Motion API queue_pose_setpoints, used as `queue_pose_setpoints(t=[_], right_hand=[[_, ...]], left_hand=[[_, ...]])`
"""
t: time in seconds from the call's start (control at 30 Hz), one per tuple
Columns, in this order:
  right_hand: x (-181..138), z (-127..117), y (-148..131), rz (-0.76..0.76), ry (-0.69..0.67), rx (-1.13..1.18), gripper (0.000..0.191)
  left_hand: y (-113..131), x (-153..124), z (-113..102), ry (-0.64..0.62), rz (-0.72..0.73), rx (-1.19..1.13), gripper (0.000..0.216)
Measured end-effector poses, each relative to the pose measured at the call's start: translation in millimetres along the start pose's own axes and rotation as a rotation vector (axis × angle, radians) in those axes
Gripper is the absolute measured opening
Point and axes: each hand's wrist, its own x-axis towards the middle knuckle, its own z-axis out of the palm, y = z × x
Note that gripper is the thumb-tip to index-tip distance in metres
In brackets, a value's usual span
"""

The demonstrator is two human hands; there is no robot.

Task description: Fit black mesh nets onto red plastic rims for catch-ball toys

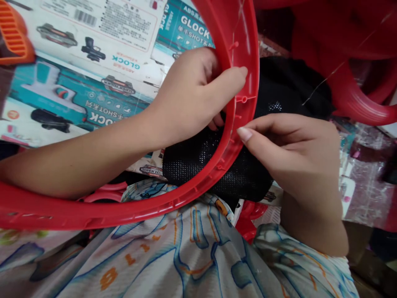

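A red plastic ring [198, 178] with a ribbed channel and small pegs curves across the view. My left hand [198, 91] is closed round its far right side, the thumb pressed into the channel and the other fingers underneath, partly hidden. My right hand [297, 153] is beside the ring's right edge, thumb and index finger pinched together. What the pinch holds, if anything, is too small to make out. A thin pale thread [233, 54] runs along the channel near my left thumb. Black mesh fabric [192, 165] lies under the ring, between the hands.
Printed toy boxes [124, 25] lie at the upper left, with an orange plastic part [26, 45] at the edge. More red plastic rings [369, 111] are stacked at the upper right, a thin thread crossing before them. Clear plastic wrapping [366, 186] lies at the right. Patterned clothing [173, 252] covers the lap.
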Motion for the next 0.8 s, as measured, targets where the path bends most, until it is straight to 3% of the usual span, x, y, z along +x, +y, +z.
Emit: queue_pose_setpoints(t=[0.27,0.37,0.53,0.8], right_hand=[[2.8,3.4,2.5,0.034,-0.098,0.056,0.015],[3.6,-0.5,3.6,0.107,-0.086,0.097,0.014],[13.5,-4.9,11.0,0.084,-0.18,0.125,0.018],[15.8,-1.5,13.5,0.003,-0.14,0.032,0.023]], left_hand=[[3.1,-5.3,5.6,-0.011,-0.045,-0.015,0.021],[1.8,-5.3,3.4,-0.112,-0.106,-0.089,0.004],[-3.7,-9.2,3.6,-0.321,-0.148,-0.134,0.049],[-5.4,-27.2,17.3,-0.24,-0.19,0.005,0.062]])
